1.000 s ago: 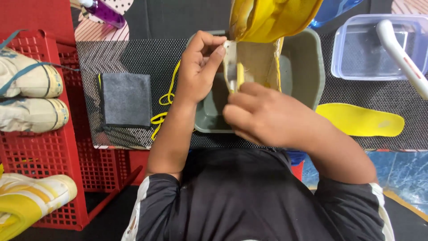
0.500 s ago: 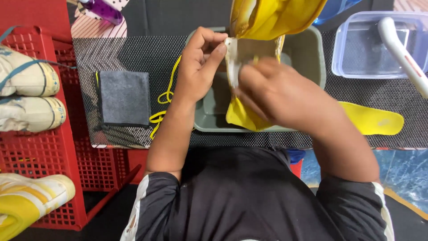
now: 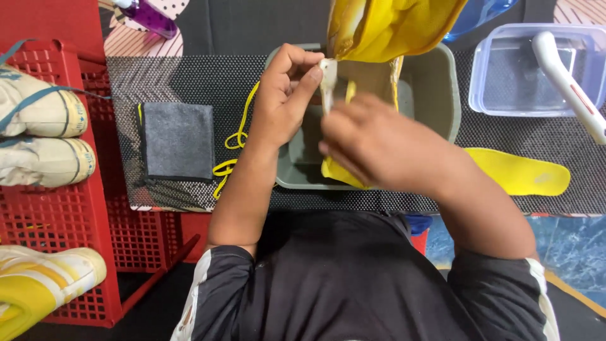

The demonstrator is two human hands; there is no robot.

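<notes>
we are holding a yellow shoe (image 3: 391, 28) at the upper middle of the frame, over a grey-green tub (image 3: 442, 95); our left hand (image 3: 284, 101) is pinching the pale edge of the shoe's opening between thumb and fingers, closed tight on it, while our right hand (image 3: 379, 142) is lying curled and blurred across the front of the shoe, and we cannot tell what its fingers are gripping, if anything. we are judging that the shoe could slip out of the thin left pinch and drop into the tub, since only a narrow strip is being held, and that the yellow lace (image 3: 237, 136) trailing at centre left could be snagging our forearm. the yellow insole (image 3: 521, 173) at right is lying near the mat's edge and could be knocked off by our right elbow. as for packages, a clear plastic box (image 3: 505, 76) is sitting at upper right with a white handle (image 3: 565, 79) across it, a purple bottle (image 3: 148, 16) is showing at upper left, and a red crate (image 3: 82, 233) at left is holding pale shoes (image 3: 41, 136); a dark grey cloth (image 3: 177, 142) is lying left of centre.
</notes>
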